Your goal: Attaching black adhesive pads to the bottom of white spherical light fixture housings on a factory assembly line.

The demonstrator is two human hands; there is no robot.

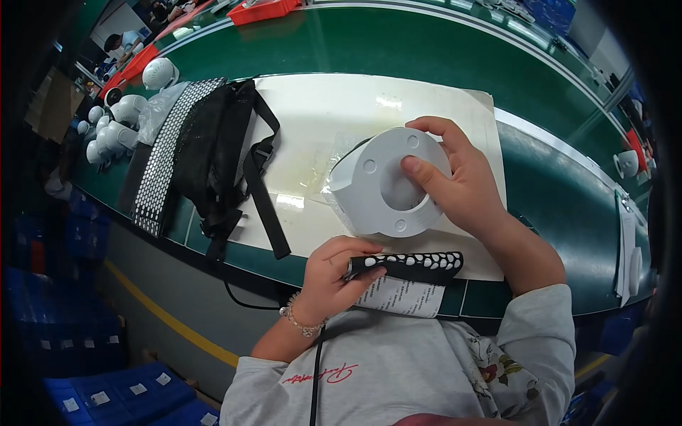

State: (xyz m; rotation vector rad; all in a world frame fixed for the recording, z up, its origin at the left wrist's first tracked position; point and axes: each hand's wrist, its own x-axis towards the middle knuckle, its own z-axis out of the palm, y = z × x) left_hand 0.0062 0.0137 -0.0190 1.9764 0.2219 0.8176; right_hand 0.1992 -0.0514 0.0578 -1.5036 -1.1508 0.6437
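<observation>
My right hand (462,177) grips a white plastic housing (348,195) by its right side. The thumb reaches over the rim at the round opening, and the fingers go behind. The housing is tilted over a pale board, with clear plastic film (327,170) at its left edge. Closer to my body, my left hand (337,273) pinches the left end of a black piece with white, cell-shaped spots (426,261). A sheet of small printed labels (401,297) shows right below that piece; whether the hand also holds the sheet cannot be seen.
The pale board (298,106) lies on a green table (568,206). At its left sit a black strapped bag (213,149) and a white perforated strip (167,163). White rounded housings (117,135) cluster farther left. Papers (626,248) lie right; blue bins (121,390) stand below.
</observation>
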